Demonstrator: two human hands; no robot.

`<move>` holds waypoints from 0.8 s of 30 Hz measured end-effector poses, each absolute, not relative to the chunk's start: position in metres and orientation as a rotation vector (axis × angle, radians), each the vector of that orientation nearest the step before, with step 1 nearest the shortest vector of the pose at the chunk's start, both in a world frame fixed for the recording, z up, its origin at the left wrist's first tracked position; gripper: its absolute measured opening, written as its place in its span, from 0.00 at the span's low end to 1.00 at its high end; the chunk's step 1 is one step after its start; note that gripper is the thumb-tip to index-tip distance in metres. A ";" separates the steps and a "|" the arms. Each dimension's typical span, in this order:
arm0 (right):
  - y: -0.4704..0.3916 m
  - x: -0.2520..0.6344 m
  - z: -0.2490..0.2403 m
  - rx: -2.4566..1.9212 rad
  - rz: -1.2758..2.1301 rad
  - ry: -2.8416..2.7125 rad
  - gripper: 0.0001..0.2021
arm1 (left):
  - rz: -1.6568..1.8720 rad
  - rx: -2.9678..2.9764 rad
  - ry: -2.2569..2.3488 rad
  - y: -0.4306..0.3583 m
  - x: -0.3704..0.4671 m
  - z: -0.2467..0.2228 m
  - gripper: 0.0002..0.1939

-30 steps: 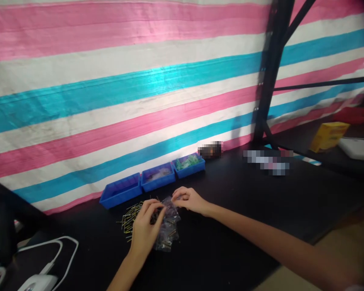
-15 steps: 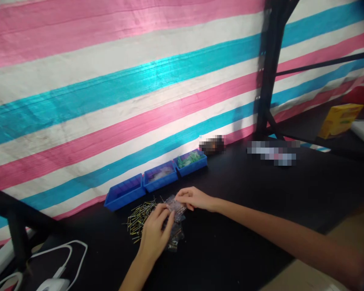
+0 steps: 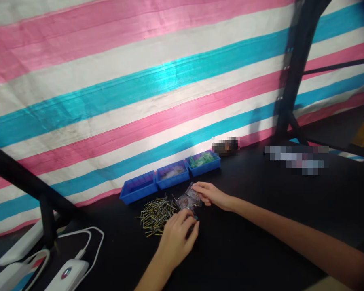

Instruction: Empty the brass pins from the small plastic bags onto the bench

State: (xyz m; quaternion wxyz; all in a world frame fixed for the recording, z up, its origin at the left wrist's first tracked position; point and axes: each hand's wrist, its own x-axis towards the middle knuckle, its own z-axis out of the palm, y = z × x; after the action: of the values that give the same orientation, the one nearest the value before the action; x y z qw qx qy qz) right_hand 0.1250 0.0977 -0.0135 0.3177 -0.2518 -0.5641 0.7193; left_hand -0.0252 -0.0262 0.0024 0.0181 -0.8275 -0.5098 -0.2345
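Left grip (image 3: 177, 238): I see my fingers curled down over the small clear bags (image 3: 186, 201) on the worktop (image 3: 261, 226).
Right grip (image 3: 208, 194): pinched on one clear bag's edge.
Bags' place: beside the loose metal pins (image 3: 156, 212), before the blue trays (image 3: 171, 180).

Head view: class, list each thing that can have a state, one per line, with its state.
Left hand: resting on small clear bags.
Right hand: pinching one clear bag.
Metal pins: loose pile.
Left blue tray: looks empty.
Middle blue tray: contents unclear.
Right blue tray: holds green parts.
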 end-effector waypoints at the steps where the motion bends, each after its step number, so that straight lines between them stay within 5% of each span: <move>1: 0.098 0.125 -0.013 -0.668 1.904 -1.473 0.18 | -0.721 -2.578 -1.570 -0.028 -0.023 0.003 0.10; 24: 0.130 0.090 0.029 -0.862 1.563 -1.778 0.26 | -0.810 -2.410 -1.625 -0.021 -0.041 0.003 0.09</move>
State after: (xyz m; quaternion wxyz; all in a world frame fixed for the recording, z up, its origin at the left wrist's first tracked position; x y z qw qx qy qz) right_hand 0.0901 0.1305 0.0291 0.3061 -0.3259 -0.6718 0.5906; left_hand -0.0409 -0.0209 0.0032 0.0621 -0.7971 -0.5376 -0.2679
